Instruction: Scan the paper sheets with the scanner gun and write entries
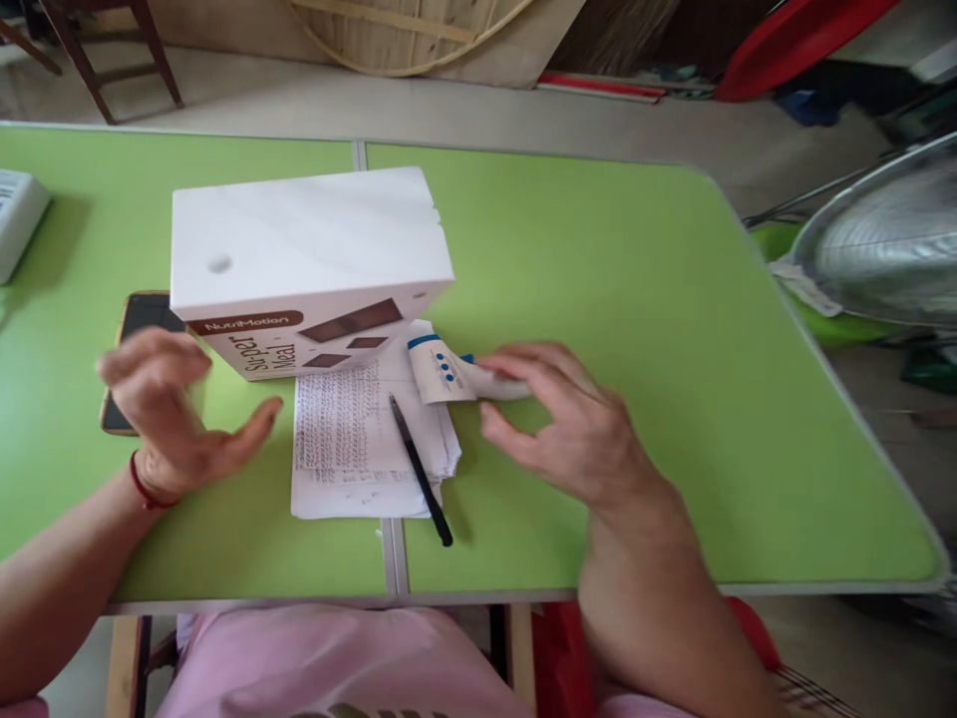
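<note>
My left hand [168,409], with a red cord at its wrist, hovers before the left end of a white box [321,239] marked NutriMotion Super Meal. Its thumb and fingers are apart and hold nothing. Behind it a phone [142,319] lies partly hidden. My right hand [568,424] is open at the handle of what looks like a white and blue forehead thermometer [441,371], fingers over the handle and thumb apart below. The thermometer lies at the top of a stack of handwritten paper sheets [336,429]. Across the sheets slants a black pen [421,471].
The green folding table [635,299] has a seam [394,568] down its middle. A white object [19,219] sits at the far left edge. Beyond the right side stands a fan [889,239]. A wooden stool [116,60] is on the floor behind the table.
</note>
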Tool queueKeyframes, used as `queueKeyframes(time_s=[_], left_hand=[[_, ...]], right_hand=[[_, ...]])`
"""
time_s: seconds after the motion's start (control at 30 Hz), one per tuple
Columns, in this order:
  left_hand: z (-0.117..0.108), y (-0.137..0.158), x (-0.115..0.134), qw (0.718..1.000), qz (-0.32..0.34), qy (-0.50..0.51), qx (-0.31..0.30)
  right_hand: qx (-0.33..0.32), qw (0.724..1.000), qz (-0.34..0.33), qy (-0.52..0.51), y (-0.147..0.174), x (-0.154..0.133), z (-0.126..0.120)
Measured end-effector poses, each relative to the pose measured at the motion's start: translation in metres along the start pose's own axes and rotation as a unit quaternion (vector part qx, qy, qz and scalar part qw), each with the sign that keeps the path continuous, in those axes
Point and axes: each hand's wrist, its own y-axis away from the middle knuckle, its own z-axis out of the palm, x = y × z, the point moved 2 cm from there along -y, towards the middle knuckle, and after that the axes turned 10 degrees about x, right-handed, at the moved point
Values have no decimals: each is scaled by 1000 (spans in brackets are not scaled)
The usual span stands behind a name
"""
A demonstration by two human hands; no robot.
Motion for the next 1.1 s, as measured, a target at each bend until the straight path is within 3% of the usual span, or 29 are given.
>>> queueKeyframes(time_s=[0.03, 0.1, 0.2, 0.3, 0.43, 0.57, 0.67, 0.8, 0.9, 1.1], left_hand=[[2, 2, 7, 997, 53, 24, -47], [10, 10, 20, 964, 146, 103, -195], [24, 22, 27, 911, 161, 157, -344], [31, 32, 27, 886, 175, 134, -409], [30, 38, 30, 890, 153, 82, -423], [29, 40, 35, 893, 131, 66, -426], [30, 40, 34, 901, 128, 50, -410], [31, 39, 29, 903, 136, 46, -404], [30, 38, 29, 903, 148, 55, -401], [30, 36, 35, 891, 164, 114, -408]], right_hand=[[-13, 999, -11, -44, 0, -10, 0], [-74, 992, -12, -101, 2, -28, 7], [-127, 989, 7, -76, 5, -44, 23], [-128, 989, 10, -73, 3, -49, 33], [-48, 982, 49, -178, -3, -47, 28], [27, 931, 129, -341, -2, -43, 19], [24, 879, 173, -444, 0, -45, 20], [7, 842, 248, -479, 8, -50, 35], [24, 842, 285, -458, 15, -49, 46], [34, 882, 343, -322, 17, -47, 56]])
